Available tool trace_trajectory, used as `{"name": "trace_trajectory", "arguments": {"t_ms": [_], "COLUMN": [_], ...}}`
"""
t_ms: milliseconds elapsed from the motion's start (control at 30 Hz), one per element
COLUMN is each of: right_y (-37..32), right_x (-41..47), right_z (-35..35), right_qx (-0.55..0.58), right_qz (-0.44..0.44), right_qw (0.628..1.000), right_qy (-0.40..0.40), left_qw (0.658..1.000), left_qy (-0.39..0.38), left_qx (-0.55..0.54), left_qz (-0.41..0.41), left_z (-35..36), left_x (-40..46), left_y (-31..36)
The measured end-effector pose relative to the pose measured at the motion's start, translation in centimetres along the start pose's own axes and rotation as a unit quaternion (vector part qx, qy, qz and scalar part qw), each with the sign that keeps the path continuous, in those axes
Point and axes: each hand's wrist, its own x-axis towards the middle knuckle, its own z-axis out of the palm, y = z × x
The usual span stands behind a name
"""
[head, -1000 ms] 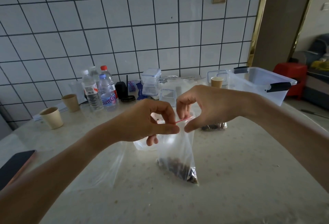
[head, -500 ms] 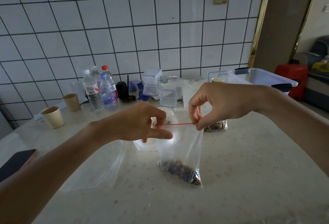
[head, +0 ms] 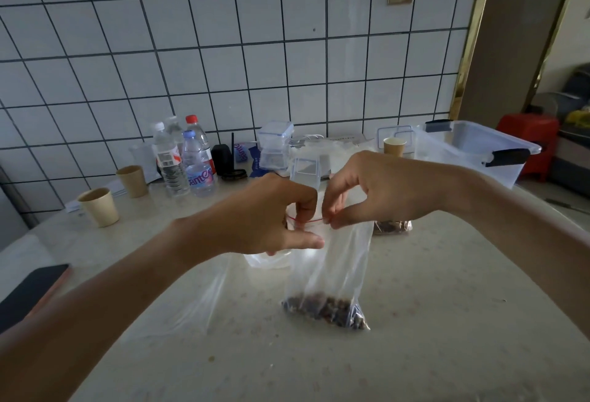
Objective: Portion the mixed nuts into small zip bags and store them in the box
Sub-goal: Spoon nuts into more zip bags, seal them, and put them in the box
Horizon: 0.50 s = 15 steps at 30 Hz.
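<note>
At the far left a dark phone lay at the desk edge, with two paper cups and a cluster of water bottles behind, well apart from the work. The left hand held a narrow grip, thumb and fingers pinching the left end of the red zip strip on a small zip bag, seemingly to steady the mouth while it was sealed. The bag hung upright from that strip, its bottom corner touching the desk, and the mixed nuts had settled in that bottom corner, which kept the seal line free of pieces. A larger clear bag lay slack on the desk just beside and behind it, near enough to get snagged. The right hand likewise pinched the strip in a narrow grip, close to the left hand, probably pressing the closure along. Behind its wrist another filled bag rested on the desk. Farther right the clear storage box stood open near the wall, a third paper cup just beside it, and the route there looked unobstructed
</note>
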Motion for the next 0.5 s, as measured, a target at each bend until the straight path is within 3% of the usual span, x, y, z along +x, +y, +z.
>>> {"name": "trace_trajectory", "arguments": {"t_ms": [133,367,500], "right_y": [0.2,1.2,2.0], "right_x": [-0.6,-0.8,-0.5], "right_z": [-0.9,-0.7,0.1], "right_qx": [-0.006,-0.013,-0.053], "right_qz": [0.005,0.030,0.049], "right_qw": [1.000,0.999,0.997], "right_qy": [-0.018,-0.002,-0.014], "left_qw": [0.998,0.991,0.990], "left_qy": [-0.045,-0.009,0.002], "left_qx": [0.008,-0.121,-0.131], "left_qz": [-0.043,-0.054,-0.056], "left_z": [-0.5,-0.9,-1.0], "left_x": [-0.4,-0.5,-0.9], "left_y": [-0.7,-0.8,-0.5]}}
